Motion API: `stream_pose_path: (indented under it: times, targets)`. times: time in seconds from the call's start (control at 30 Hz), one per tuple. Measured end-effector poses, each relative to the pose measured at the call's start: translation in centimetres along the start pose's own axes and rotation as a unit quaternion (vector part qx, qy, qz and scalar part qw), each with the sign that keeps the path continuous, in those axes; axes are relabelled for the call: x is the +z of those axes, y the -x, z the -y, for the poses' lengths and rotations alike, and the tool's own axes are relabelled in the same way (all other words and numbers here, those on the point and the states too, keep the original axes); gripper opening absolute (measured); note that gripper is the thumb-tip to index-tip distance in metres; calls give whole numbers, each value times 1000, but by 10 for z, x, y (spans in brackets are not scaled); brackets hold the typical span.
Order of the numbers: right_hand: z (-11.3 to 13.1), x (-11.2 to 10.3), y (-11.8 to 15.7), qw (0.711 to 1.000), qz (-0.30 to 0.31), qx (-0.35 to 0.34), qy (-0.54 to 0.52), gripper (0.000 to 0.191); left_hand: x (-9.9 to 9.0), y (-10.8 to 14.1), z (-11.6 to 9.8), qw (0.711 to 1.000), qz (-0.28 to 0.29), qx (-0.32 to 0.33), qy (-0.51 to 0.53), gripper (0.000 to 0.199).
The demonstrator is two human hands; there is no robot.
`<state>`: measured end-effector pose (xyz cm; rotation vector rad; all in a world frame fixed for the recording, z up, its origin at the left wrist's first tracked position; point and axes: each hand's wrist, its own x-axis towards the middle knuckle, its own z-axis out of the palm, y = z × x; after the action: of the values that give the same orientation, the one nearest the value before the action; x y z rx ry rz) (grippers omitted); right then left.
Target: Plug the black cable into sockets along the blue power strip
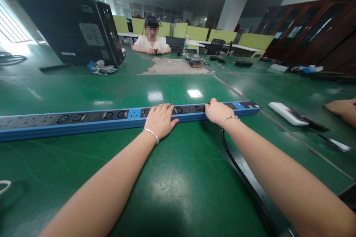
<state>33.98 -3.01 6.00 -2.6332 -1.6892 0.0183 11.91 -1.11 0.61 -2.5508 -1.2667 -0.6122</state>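
Note:
A long blue power strip [135,123] with a row of black sockets and a few blue ones lies across the green table. My left hand [160,120] grips it near the middle, fingers over its top and thumb along the near side. Farther right, my right hand [219,112] is closed around a black plug, mostly hidden by the fingers, at one of the sockets. From under that hand a black cable [236,164] runs down toward the table's near edge. Whether the plug sits fully in the socket is hidden.
A black computer case [69,29] stands at the back left, with work gloves [102,68] beside it. Across the table sits a person [151,42]. On the right are a white object [287,114] and another person's hand [342,109]. A water bottle [186,44] stands farther back.

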Motion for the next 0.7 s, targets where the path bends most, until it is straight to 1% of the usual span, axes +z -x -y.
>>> stream_pose_path:
  times: [0.27, 0.33, 0.4, 0.5, 0.57, 0.6, 0.63, 0.7]
  targets:
    - [-3, -1, -4, 999, 25, -4, -24, 43, 2, -1, 1, 1000, -4, 1, -11, 50]
    - [-3, -5, -2, 999, 21, -3, -26, 43, 1, -1, 1, 1000, -3, -2, -11, 50]
    - [-4, -13, 1, 1000, -4, -2, -27, 44, 0, -2, 1, 1000, 1, -4, -5, 49]
    - [-4, -32, 7, 997, -70, -6, -35, 45, -1, -2, 0, 1000, 7, -8, 9, 49]
    - [-3, -41, 10, 995, -91, -22, -46, 43, -2, -3, 1, 1000, 10, -17, 20, 49]
    - [-2, -42, 12, 994, -85, -35, -54, 42, -3, -4, 1, 999, 13, -23, 24, 49]
    - [0, -42, 13, 994, -67, -48, -65, 41, -3, -4, 2, 999, 16, -29, 27, 50]
    - [6, -37, 16, 992, -10, -65, -104, 39, -3, -4, 4, 998, 20, -46, 24, 54]
